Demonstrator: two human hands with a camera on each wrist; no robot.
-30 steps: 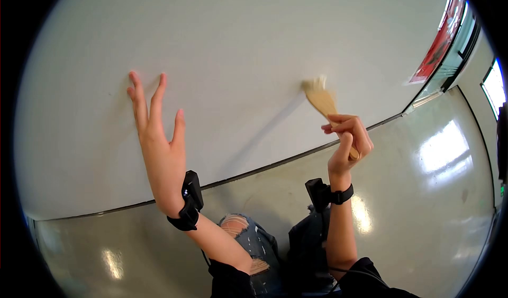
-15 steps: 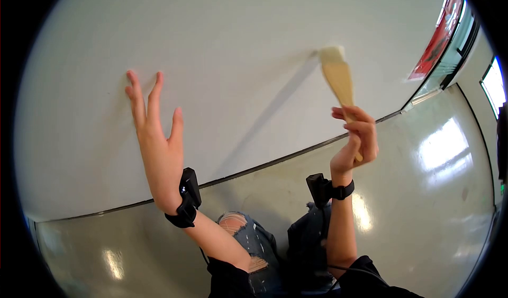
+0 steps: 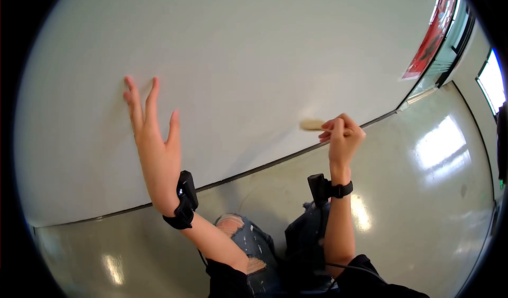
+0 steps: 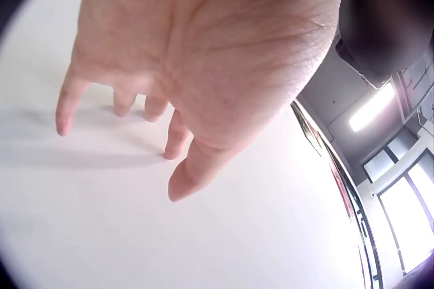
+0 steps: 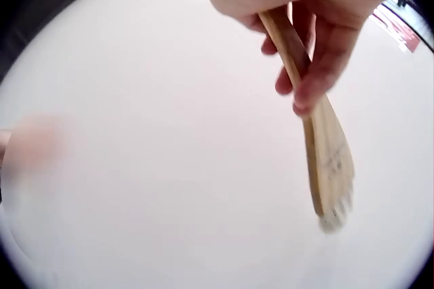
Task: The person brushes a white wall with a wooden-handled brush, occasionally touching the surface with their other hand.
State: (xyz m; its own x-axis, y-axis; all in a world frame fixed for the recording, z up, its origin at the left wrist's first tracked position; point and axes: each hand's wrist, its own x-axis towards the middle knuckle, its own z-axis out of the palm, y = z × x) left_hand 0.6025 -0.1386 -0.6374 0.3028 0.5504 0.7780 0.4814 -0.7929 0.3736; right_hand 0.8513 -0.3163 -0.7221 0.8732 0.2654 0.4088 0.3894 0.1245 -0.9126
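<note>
A flat wooden brush [image 3: 312, 125] with short pale bristles [image 5: 332, 222] is in my right hand [image 3: 345, 142], its handle gripped between thumb and fingers. In the head view the brush looks slightly blurred and points left, low in front of the white wall [image 3: 238, 60]. Seen from the right wrist, it hangs downward with its broad face turned partly edge-on. My left hand [image 3: 157, 150] stretches up the wall to the left, fingers spread and holding nothing. Its fingertips rest at the wall surface, and the palm stands off it, as the left wrist view shows.
A dark strip [image 3: 254, 169] runs along the wall's foot, above a glossy floor [image 3: 407, 208]. Knees in ripped jeans [image 3: 248, 237] are below, between the arms. At the right, a red poster [image 3: 431, 49] hangs near a glass door.
The brush first rose up the wall, then came down and swung from pointing upward to pointing left as my right hand turned. My left hand stays nearly in place.
</note>
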